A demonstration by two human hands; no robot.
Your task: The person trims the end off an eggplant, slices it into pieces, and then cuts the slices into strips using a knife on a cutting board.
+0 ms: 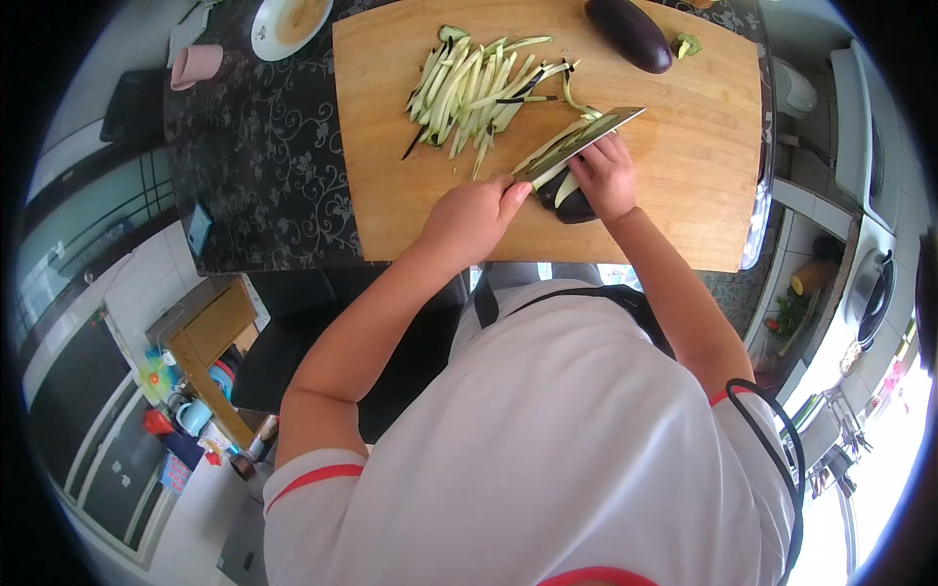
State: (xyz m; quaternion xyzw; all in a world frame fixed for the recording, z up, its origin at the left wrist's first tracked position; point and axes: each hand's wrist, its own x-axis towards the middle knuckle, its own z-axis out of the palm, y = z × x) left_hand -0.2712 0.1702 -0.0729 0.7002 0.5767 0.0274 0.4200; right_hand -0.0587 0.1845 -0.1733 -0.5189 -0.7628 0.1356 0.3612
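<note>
My left hand [469, 221] is closed round the handle of a large knife, at the lower middle of the wooden board. The knife's blade [596, 131] slants up to the right over cut eggplant pieces. My right hand [608, 178] has its fingers bent and pressed on the dark-skinned eggplant pieces [576, 205], close beside the blade. Its fingertips are partly hidden by the blade. Pale strips lie along the blade's far side. A loose pile of eggplant strips [469, 93] is spread over the board's upper left part. A whole purple eggplant [630, 33] lies at the upper right.
The cutting board [684, 186] rests on a dark patterned table [264, 146]. A green eggplant stem [687, 45] lies near the whole eggplant. On the table's left are a white plate [291, 27], a pink cup [196, 64] and a phone [199, 229]. A black chair stands below the table's edge.
</note>
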